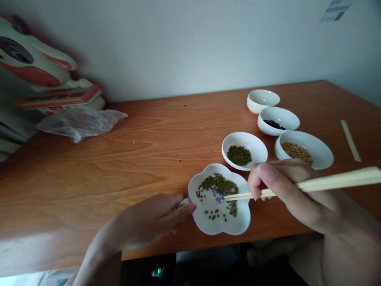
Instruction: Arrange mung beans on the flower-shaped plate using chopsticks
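Observation:
A flower-shaped white dish (205,224) with a purple rim and a cartoon print stands near the table's front edge. Green mung beans (222,184) are scattered inside it, mostly along the far and right sides. My left hand (160,218) grips the dish by its short handle on the left. In my right hand (285,182) is a pair of wooden chopsticks (327,180), their tips close together over the dish's middle beside the beans. Just behind the dish sits a white bowl (257,149) with more mung beans.
Behind my right hand stand a bowl of tan beans (323,153), a bowl of black beans (287,115) and another white bowl (262,95). A pale wooden strip (351,141) lies at the right. A plastic bag (83,123) and a dog-shaped figure (56,75) occupy the back left.

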The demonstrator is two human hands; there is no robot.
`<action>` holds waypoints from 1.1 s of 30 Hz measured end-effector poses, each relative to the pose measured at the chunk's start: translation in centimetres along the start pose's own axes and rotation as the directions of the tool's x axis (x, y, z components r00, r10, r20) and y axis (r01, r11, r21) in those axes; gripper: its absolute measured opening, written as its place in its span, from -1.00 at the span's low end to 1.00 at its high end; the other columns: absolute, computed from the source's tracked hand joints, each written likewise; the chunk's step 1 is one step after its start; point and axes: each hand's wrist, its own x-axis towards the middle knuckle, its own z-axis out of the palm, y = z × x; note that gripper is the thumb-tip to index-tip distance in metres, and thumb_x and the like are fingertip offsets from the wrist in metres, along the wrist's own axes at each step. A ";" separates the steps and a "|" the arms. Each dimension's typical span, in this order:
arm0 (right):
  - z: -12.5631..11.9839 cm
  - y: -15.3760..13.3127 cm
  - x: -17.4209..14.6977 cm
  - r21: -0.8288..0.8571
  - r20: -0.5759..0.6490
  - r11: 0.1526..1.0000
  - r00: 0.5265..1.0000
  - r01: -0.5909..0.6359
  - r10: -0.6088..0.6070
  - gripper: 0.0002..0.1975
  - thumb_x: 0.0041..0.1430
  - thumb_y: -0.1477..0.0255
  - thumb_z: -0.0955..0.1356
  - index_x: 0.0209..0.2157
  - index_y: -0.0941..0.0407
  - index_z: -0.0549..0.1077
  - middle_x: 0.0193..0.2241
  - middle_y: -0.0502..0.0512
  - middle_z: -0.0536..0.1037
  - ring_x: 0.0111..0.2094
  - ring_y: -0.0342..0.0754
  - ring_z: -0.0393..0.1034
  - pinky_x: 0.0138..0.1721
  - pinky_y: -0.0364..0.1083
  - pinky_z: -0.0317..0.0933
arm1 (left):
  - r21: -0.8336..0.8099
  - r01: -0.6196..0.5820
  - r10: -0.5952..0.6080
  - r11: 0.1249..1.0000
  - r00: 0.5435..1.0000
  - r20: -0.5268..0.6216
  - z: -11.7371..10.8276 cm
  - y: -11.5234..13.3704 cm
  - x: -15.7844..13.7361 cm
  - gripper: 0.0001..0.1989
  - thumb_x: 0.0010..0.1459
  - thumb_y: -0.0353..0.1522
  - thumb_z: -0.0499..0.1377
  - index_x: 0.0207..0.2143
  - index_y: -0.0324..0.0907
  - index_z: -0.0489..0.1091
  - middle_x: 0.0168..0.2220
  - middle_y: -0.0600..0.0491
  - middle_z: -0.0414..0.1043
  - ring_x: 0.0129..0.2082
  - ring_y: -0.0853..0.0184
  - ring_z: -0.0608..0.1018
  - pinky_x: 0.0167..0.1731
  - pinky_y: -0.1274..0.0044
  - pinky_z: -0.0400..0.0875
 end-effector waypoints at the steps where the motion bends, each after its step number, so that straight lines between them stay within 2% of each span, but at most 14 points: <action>1: -0.1 0.1 0.0 0.001 0.001 1.000 1.000 -0.004 0.004 -0.54 0.50 0.19 0.15 -0.40 0.04 0.48 -0.45 -0.01 0.56 -0.38 -0.05 0.47 -0.32 -0.04 0.26 | -0.032 0.029 -0.028 0.999 0.999 0.033 0.1 0.3 0.1 -0.45 0.44 0.02 -0.14 -0.31 -0.15 0.44 -0.44 0.09 0.48 -0.45 0.37 0.51 -0.38 0.56 0.37; 5: -0.5 0.5 -0.1 0.045 -0.011 0.999 1.000 -0.011 0.011 -0.54 0.51 0.20 0.15 -0.41 0.04 0.48 -0.45 -0.01 0.56 -0.37 -0.06 0.48 -0.29 -0.04 0.27 | -0.197 0.078 -0.058 0.977 0.993 0.107 0.7 -1.0 0.0 -0.40 0.39 0.09 -0.13 -0.41 -0.18 0.34 -0.51 0.12 0.35 -0.54 0.42 0.42 -0.49 0.58 0.30; 10: -0.9 0.6 -0.4 0.030 -0.045 1.000 0.999 -0.009 0.010 -0.54 0.50 0.18 0.15 -0.41 0.03 0.48 -0.48 0.01 0.55 -0.39 -0.02 0.47 -0.27 -0.01 0.25 | -0.317 0.094 -0.054 0.944 0.990 0.131 -0.4 -1.9 0.6 -0.33 0.36 0.14 -0.11 -0.55 -0.18 0.27 -0.65 0.16 0.21 -0.66 0.47 0.27 -0.59 0.60 0.22; 14: -1.1 0.6 -0.6 0.065 -0.061 0.998 0.998 -0.005 0.009 -0.54 0.49 0.16 0.15 -0.41 0.01 0.48 -0.46 0.03 0.56 -0.36 0.02 0.47 -0.25 0.00 0.27 | -0.328 0.084 -0.032 0.941 0.986 0.162 -0.9 -2.0 0.6 -0.33 0.35 0.14 -0.09 -0.55 -0.18 0.30 -0.66 0.16 0.19 -0.66 0.46 0.25 -0.61 0.60 0.21; 21: -0.8 1.0 -1.0 0.061 -0.142 0.998 0.989 -0.027 0.035 -0.54 0.48 0.11 0.15 -0.36 0.00 0.50 -0.42 0.04 0.55 -0.32 0.03 0.47 -0.21 0.01 0.26 | -0.278 0.154 -0.100 0.948 0.975 0.200 -0.8 -2.3 0.1 -0.34 0.35 0.14 -0.08 -0.50 -0.19 0.35 -0.61 0.14 0.29 -0.64 0.47 0.31 -0.57 0.60 0.21; 24: -0.3 0.9 -0.8 0.056 -0.108 0.998 0.994 -0.026 0.032 -0.57 0.48 0.14 0.15 -0.33 -0.02 0.50 -0.39 0.03 0.56 -0.29 0.02 0.48 -0.21 0.01 0.27 | -0.221 0.129 -0.083 0.967 0.975 0.204 -0.9 -2.2 -0.2 -0.34 0.36 0.13 -0.10 -0.45 -0.20 0.40 -0.55 0.10 0.38 -0.58 0.44 0.40 -0.51 0.59 0.29; 28: 0.5 0.6 -0.1 0.059 -0.075 0.998 0.997 -0.031 0.035 -0.66 0.49 0.20 0.18 -0.25 -0.04 0.50 -0.30 0.00 0.61 -0.21 0.02 0.51 -0.14 0.01 0.29 | -0.102 0.041 -0.032 0.994 0.995 0.093 -1.0 -1.9 -0.6 -0.39 0.39 0.08 -0.09 -0.31 -0.19 0.49 -0.40 0.04 0.53 -0.42 0.37 0.53 -0.41 0.58 0.33; 33: 1.2 0.5 1.0 -0.012 -0.061 1.000 0.998 -0.012 0.011 -0.69 0.48 0.23 0.20 -0.30 0.02 0.47 -0.37 0.01 0.58 -0.30 0.00 0.49 -0.19 0.01 0.28 | -0.001 0.018 -0.018 1.000 0.987 -0.162 -0.4 -1.3 0.4 -0.40 0.45 0.02 -0.18 -0.27 -0.18 0.47 -0.38 0.05 0.48 -0.46 0.39 0.46 -0.47 0.58 0.22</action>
